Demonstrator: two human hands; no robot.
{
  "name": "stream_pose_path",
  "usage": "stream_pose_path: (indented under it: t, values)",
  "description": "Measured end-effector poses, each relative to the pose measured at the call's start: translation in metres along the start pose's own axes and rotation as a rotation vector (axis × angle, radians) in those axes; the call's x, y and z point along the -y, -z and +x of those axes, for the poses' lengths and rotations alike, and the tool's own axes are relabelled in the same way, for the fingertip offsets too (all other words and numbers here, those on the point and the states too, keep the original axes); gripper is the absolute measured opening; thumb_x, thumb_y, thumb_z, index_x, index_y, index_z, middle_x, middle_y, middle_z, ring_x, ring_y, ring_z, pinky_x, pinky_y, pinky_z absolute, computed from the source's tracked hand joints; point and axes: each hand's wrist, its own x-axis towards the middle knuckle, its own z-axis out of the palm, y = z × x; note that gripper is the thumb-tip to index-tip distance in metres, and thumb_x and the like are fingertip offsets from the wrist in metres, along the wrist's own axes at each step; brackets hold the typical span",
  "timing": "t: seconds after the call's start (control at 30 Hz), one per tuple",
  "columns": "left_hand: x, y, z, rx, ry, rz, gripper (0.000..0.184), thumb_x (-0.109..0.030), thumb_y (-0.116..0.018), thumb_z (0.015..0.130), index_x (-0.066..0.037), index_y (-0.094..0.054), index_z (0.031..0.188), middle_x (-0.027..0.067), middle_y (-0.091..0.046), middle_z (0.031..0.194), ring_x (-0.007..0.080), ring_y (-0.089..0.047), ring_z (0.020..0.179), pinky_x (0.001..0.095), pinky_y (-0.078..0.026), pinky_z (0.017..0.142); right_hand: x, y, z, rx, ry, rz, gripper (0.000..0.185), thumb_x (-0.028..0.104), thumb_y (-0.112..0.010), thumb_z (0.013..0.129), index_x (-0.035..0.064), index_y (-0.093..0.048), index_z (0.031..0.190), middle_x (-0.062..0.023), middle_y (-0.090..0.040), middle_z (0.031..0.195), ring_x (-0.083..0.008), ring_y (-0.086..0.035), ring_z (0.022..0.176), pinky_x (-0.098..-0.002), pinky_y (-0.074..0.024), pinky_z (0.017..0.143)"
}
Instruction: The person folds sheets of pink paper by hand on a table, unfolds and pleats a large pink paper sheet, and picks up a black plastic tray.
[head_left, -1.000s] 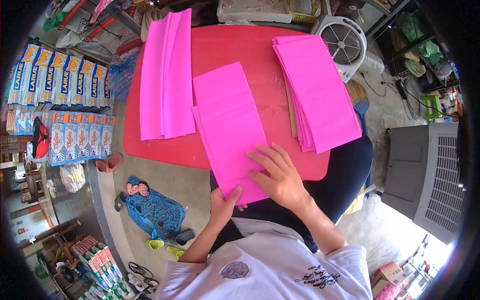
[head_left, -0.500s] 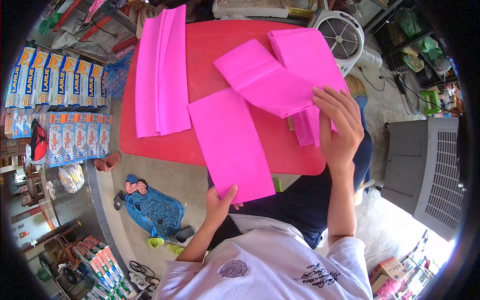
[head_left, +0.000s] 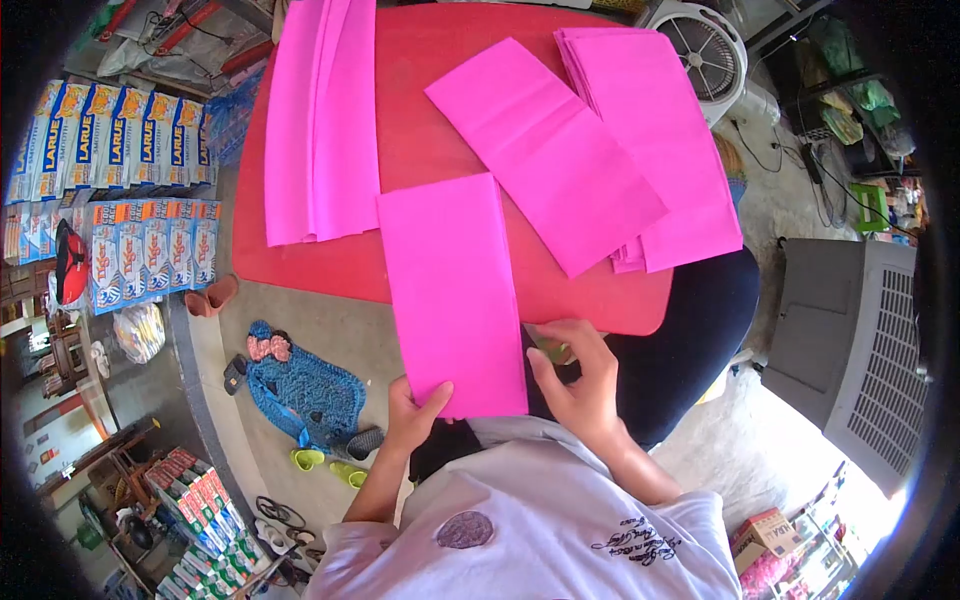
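My left hand (head_left: 412, 412) grips the lower left corner of a pink folded sheet (head_left: 455, 290), thumb on top. The sheet reaches over the front edge of the red table (head_left: 430, 120). Just right of its lower edge is my right hand (head_left: 578, 378), thumb and fingers apart, holding nothing. Another pink sheet (head_left: 540, 150) lies slanted on the table, its right side over a stack of pink sheets (head_left: 665, 140). Long folded pink paper (head_left: 325, 130) lies at the table's left.
A fan (head_left: 700, 55) stands behind the table's right corner. At the left are stacked beer cartons (head_left: 155, 255). A grey air cooler (head_left: 850, 340) stands at the right. On the floor are a blue mat (head_left: 310, 390) and green shoes (head_left: 308, 459).
One pink sheet was moved right by my right hand and now lies released, slanted against the stack. My right hand has come back beside the sheet in my left hand.
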Motion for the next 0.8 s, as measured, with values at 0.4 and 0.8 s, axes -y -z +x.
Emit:
stream_pose_path:
  t: [0.4, 0.8]
  values:
    - [0.012, 0.001, -0.010, -0.057, -0.058, 0.071, 0.014, -0.011, -0.072, 0.097, 0.003, -0.068, 0.096, 0.0069, -0.071, 0.077, 0.0122, -0.066, 0.061, 0.0272, -0.053, 0.055, 0.010, -0.027, 0.027, 0.008, -0.024, -0.260, 0.023, 0.024, -0.080, 0.087, 0.0046, -0.070, 0.093, -0.0105, -0.068, 0.083, -0.0275, -0.069, 0.064, -0.0393, -0.0549, 0.058]
    - [0.025, 0.001, -0.005, -0.084, -0.198, 0.278, 0.018, -0.014, -0.072, 0.097, 0.002, -0.068, 0.092, 0.0062, -0.070, 0.074, 0.0124, -0.065, 0.059, 0.0281, -0.052, 0.054, 0.010, -0.024, 0.028, 0.032, -0.049, -0.211, 0.019, 0.018, -0.079, 0.086, 0.0037, -0.067, 0.088, -0.0119, -0.069, 0.077, -0.0288, -0.070, 0.066, -0.0403, -0.0546, 0.059]
